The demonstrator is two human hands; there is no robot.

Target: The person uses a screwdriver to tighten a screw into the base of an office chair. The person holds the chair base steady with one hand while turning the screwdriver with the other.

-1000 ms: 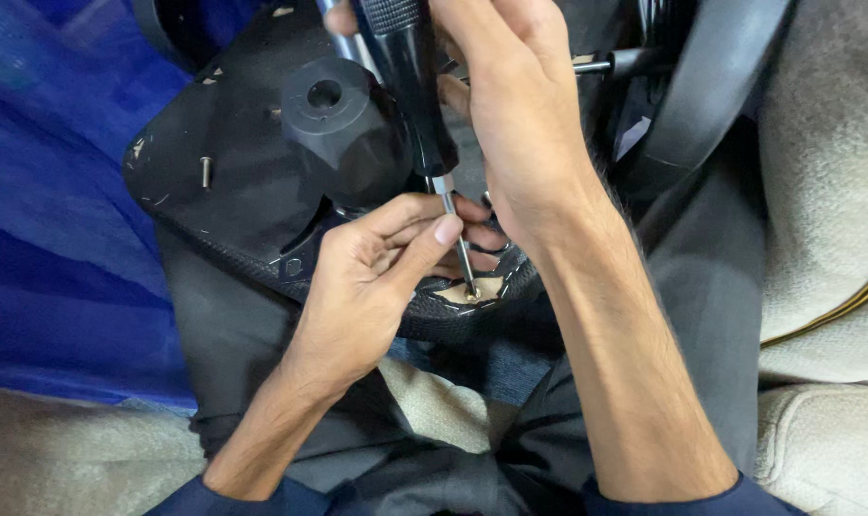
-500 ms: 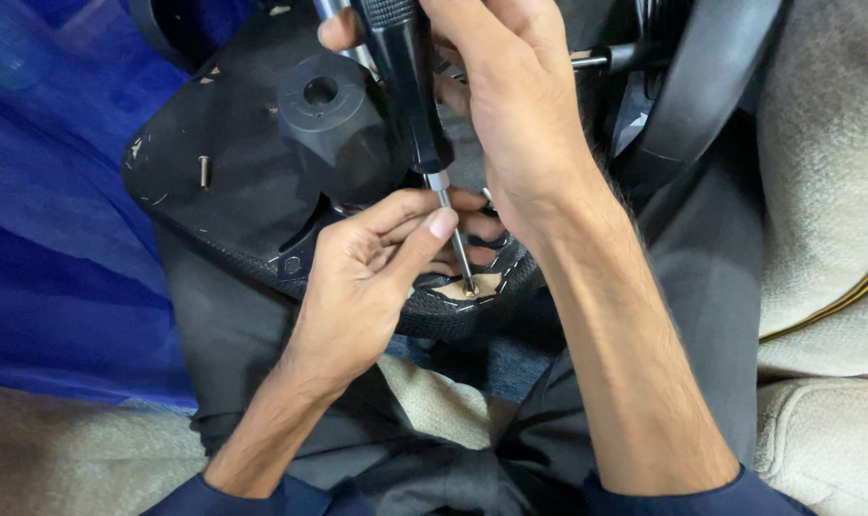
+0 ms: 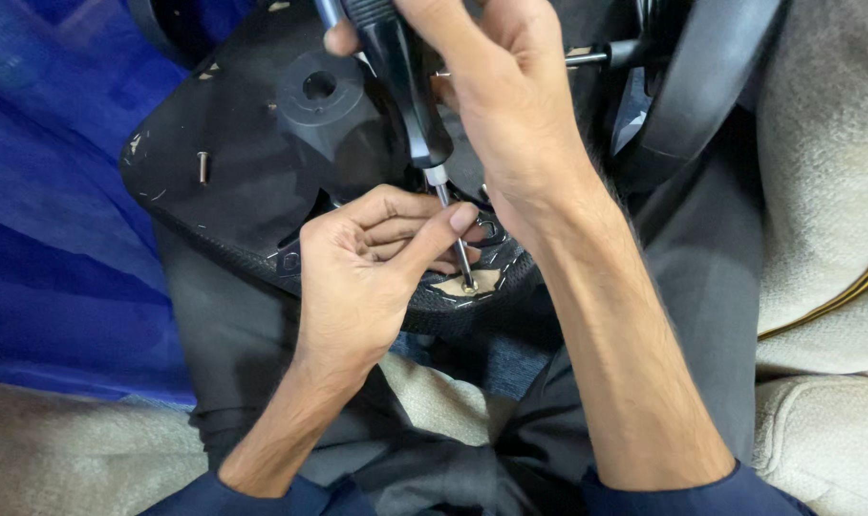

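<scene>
The right hand [image 3: 510,115] is closed around the black handle of a screwdriver [image 3: 405,86] at the top middle of the frame. The thin metal shaft points down to a small screw [image 3: 469,285] on a tan patch near the middle. The left hand [image 3: 367,277] is curled, with its thumb and fingers pinching the shaft just above the screw. The screw sits at the lower edge of a big black plate [image 3: 233,162] lying on the person's lap. A loose bolt [image 3: 203,166] stands on the plate at the upper left. Blue cloth [image 3: 52,239] fills the left side.
</scene>
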